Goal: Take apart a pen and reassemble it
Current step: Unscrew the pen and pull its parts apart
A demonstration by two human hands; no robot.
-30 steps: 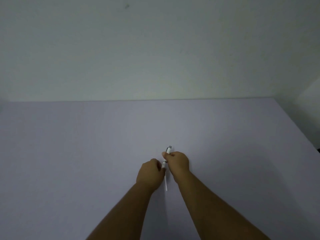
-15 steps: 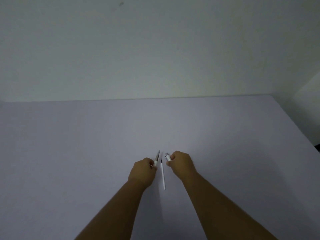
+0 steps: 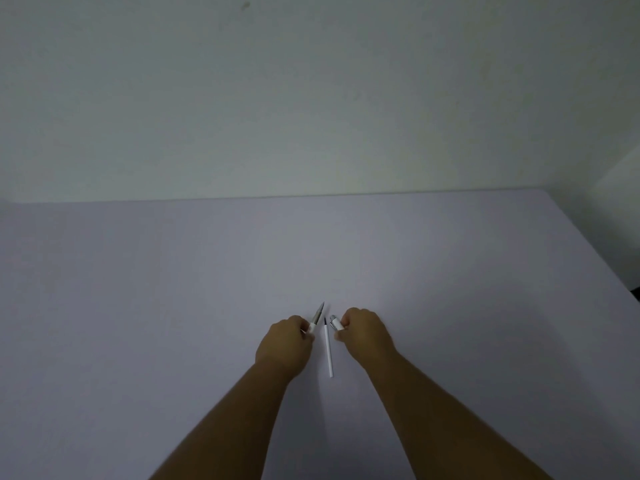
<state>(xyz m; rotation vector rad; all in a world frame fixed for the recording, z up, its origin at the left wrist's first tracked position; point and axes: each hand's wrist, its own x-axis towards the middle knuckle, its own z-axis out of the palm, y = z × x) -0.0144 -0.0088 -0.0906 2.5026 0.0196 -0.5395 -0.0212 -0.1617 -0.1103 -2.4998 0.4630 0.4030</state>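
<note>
The pointed front section (image 3: 317, 318) is gripped by the left hand (image 3: 285, 348). The rear barrel (image 3: 336, 322) is gripped by the right hand (image 3: 367, 336). The refill (image 3: 328, 348) is seen between them, toward the tabletop's (image 3: 138, 306) near edge.

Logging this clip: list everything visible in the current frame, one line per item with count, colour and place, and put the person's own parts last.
table: one, pale lilac-grey, fills the lower half of the view.
wall: one, off-white, behind the table.
refill: one, thin white tube with a dark tip at the far end, lying on the table between the two hands.
tip section: one, silvery tapered piece with a white collar, pointing away, held in the left hand.
barrel end: one, white with a silvery end, sticking out of the right hand; the rest is hidden.
left hand: one, closed on the tip section.
right hand: one, closed on the barrel end.
</note>
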